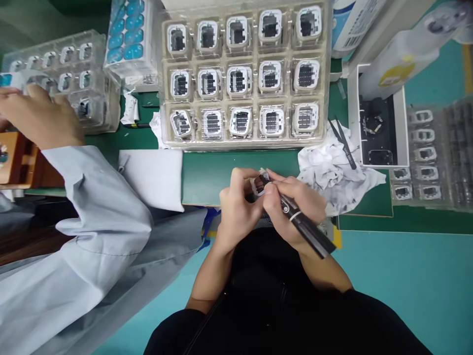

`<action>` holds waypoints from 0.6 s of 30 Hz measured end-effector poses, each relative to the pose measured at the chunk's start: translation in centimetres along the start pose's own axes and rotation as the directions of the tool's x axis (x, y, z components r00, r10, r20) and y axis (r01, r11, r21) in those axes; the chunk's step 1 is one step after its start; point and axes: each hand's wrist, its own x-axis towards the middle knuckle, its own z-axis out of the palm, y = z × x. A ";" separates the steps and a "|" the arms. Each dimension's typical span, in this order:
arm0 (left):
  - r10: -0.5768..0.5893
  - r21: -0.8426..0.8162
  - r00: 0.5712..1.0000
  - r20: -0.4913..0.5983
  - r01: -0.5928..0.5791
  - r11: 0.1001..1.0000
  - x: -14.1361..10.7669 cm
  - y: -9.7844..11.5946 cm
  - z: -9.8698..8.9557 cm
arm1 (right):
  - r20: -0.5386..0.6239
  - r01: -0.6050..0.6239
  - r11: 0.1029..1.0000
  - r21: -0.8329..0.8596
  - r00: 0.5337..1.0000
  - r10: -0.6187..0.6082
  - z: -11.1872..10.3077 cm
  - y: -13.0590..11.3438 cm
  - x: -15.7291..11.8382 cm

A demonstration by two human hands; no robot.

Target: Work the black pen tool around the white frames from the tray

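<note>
Near the front edge of the green table, my left hand (240,209) pinches a small white-rimmed casing (257,186) like those in the tray. My right hand (293,204) is closed around a black pen-shaped tool (312,232), whose tip end points up and left to the casing. The fingers of both hands meet around the casing and hide part of it and the tool's tip. Beyond my hands lies a clear plastic tray (242,144) with rows of white-rimmed casings.
Crumpled white cloth (328,172) with black tweezers (345,148) lies right, beside a white box (403,128) and bottle (393,64). A white pad (153,177) is left. A co-worker's grey sleeve (107,212) and hand (48,116) reach in by more trays (99,116).
</note>
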 end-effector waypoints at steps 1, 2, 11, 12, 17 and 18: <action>-0.002 0.008 1.000 -0.003 0.002 1.000 0.0 0.0 0.1 | -0.042 -0.012 0.999 0.037 0.999 0.014 0.0 0.0 0.2; -0.003 0.009 1.000 -0.007 0.003 1.000 -0.1 -0.1 0.1 | -0.083 -0.022 0.997 0.069 0.996 0.028 0.1 0.0 0.3; 0.035 -0.040 0.999 -0.016 -0.036 0.999 0.4 -0.2 -0.2 | -0.016 0.070 0.995 0.072 0.998 -0.069 -0.2 0.0 0.7; 0.041 -0.046 0.999 -0.020 -0.042 0.998 0.4 -0.2 -0.2 | -0.013 0.084 0.995 0.059 0.996 -0.084 -0.2 0.0 0.7; 0.023 -0.056 0.999 -0.028 -0.025 0.998 0.2 -0.3 0.0 | -0.059 0.032 0.994 0.101 0.998 -0.026 -0.1 -0.1 0.6; 0.019 -0.056 1.000 -0.025 -0.020 0.998 0.2 -0.4 0.0 | -0.059 0.019 0.994 0.109 0.998 -0.013 -0.1 -0.1 0.7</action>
